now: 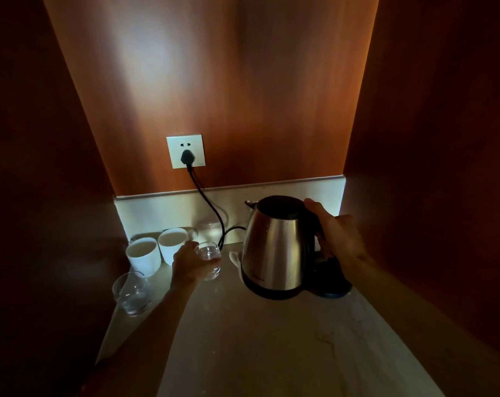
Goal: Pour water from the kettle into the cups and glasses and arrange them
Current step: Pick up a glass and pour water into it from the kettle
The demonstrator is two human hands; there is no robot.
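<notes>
Your right hand (336,233) is wrapped around the black handle of the steel kettle (274,247), thumb up near the lid, and you hold the kettle lifted and slightly tilted, its spout pointing toward the back wall on the left side. Its dark base (336,285) sits on the counter (271,339) just behind and to the right of the kettle, partly hidden by it and by your wrist. Your left hand (187,263) grips a small clear glass (210,260) from its left side, fingers curled around it; the glass stands upright on the counter, left of the kettle, and appears to have some water in it, though the dim light makes the level hard to judge. Behind your left hand two white cups (144,255) stand side by side, touching or nearly so, close to the pale back strip. A second clear glass (131,292) stands nearer to you, by the left edge of the counter, just in front of the left cup. A bit of something white (234,257) peeks out beside the kettle's lower left; you cannot tell what it is. A black cord (211,207) runs down from the plug (187,158) in the white wall socket (185,151) and passes behind the kettle.
</notes>
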